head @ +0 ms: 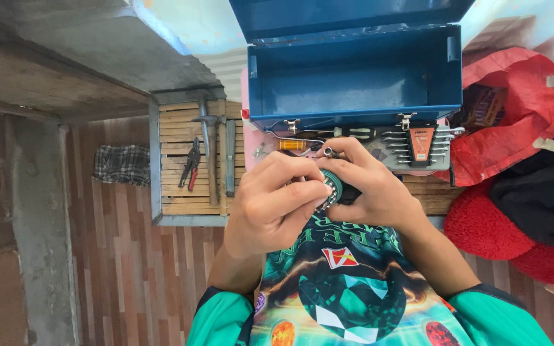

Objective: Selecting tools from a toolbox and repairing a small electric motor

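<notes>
Both my hands meet in front of my chest around a small round part [332, 187] with a green outer ring and a row of shiny steel balls, like a bearing. My left hand [276, 202] pinches its left side with fingers curled. My right hand [370, 186] cups it from the right and partly hides it; a small metal piece [328, 152] shows at the right fingertips. Just beyond the hands stands an open blue metal toolbox [354, 70].
A wrench set in a holder [421, 144] and screwdrivers [302, 145] lie before the toolbox. On the wooden slatted table [177, 192] rest a hammer [208, 138], pliers [191, 163] and a metal bar [230, 157]. Red bag [514, 109] and red cushion [488, 224] at right; checked cloth [122, 164] on floor.
</notes>
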